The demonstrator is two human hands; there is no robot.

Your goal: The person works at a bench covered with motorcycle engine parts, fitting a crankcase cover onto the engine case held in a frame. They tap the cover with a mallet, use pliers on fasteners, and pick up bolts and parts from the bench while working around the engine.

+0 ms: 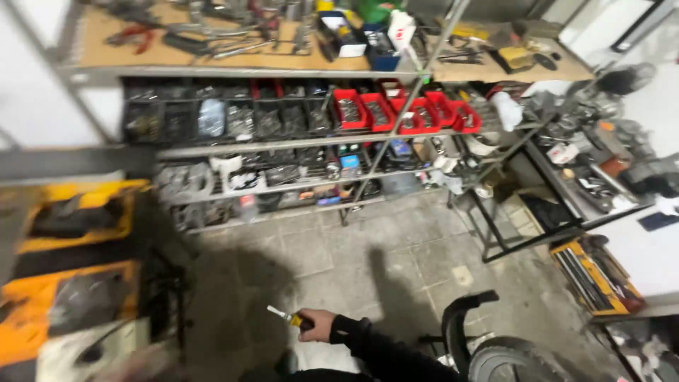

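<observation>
Hand in view: one hand (316, 325) in a dark sleeve shows near the bottom middle of the head view; from the way the arm comes in it looks like the right one, though that is a judgement.
Grip: the fingers are closed around the yellow and black handle of a screwdriver (286, 316), so the hand is neither wide nor empty.
Long axis: the tool's pale shaft sticks out of the fist to the left and slightly up, pointing toward the yellow machine (71, 283) at the left edge.
Where the tool is: low over the grey tiled floor (353, 247), touching nothing but the hand.
What lies ahead: the metal shelf rack (283, 145) stands well apart, up and beyond the hand, with dark bins and red bins (403, 113) of small parts.
To the right: a black curved bar and a wheel (509, 362) sit just beside the sleeve; a workbench (601, 184) with clutter runs along the right wall.
Other hand: not seen; a blurred shape at the bottom left cannot be made out.
</observation>
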